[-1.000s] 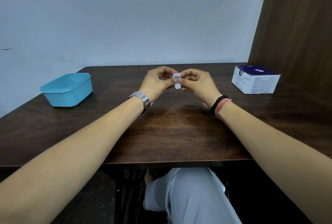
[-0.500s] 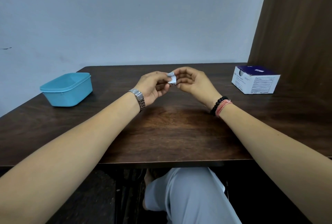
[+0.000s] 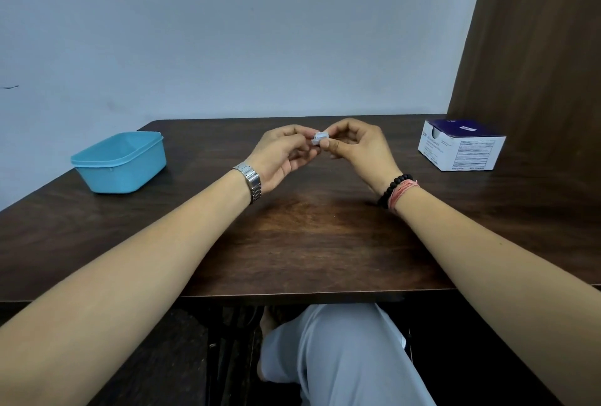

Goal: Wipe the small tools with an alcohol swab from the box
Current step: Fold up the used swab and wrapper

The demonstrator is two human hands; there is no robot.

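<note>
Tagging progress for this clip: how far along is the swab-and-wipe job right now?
Done: a swab packet is out of the box, which sits at the table's right side. In hand: left hand and right hand both pinch the packet above the table, apparently opening it; whether it is torn yet is unclear. Left: no tools are visible, the blue container's contents are hidden, so all wiping remains.

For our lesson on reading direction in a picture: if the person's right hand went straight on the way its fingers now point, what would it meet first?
The right hand points across toward the left hand, the small white packet pinched between them. It would likely press into the left hand's fingers almost at once. The blue tub lies farther left; depth is unclear.
</note>
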